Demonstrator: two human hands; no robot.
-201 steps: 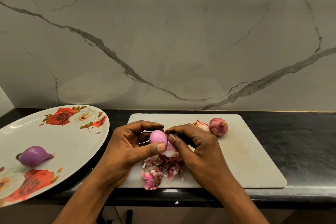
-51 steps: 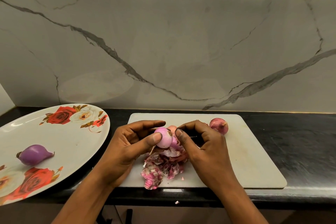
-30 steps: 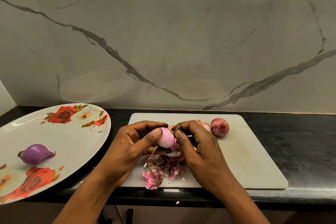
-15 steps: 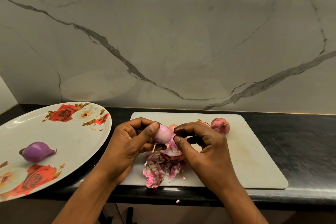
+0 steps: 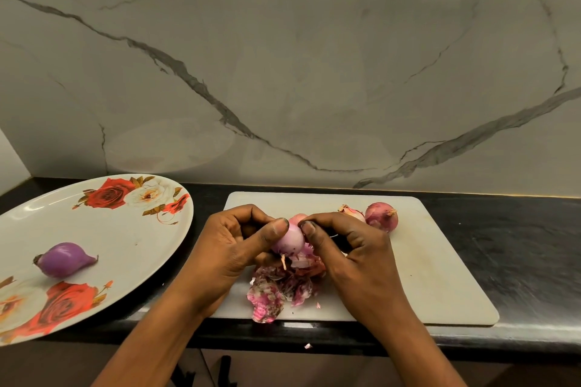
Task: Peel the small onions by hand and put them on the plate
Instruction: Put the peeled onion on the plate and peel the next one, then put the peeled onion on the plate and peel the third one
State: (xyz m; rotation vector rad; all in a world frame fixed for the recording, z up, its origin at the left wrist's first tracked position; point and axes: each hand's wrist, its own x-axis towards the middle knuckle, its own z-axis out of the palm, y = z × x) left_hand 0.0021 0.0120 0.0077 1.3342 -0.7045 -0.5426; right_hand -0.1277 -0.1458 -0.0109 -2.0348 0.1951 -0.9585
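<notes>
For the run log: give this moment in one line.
left hand holds onion | right hand pinches it | plate: one peeled onion

Head-worn — forward, downward, near counter (image 5: 518, 245)

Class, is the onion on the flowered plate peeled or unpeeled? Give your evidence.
Peeled: the onion on the plate shows smooth, glossy purple flesh with no dry papery skin.
</notes>
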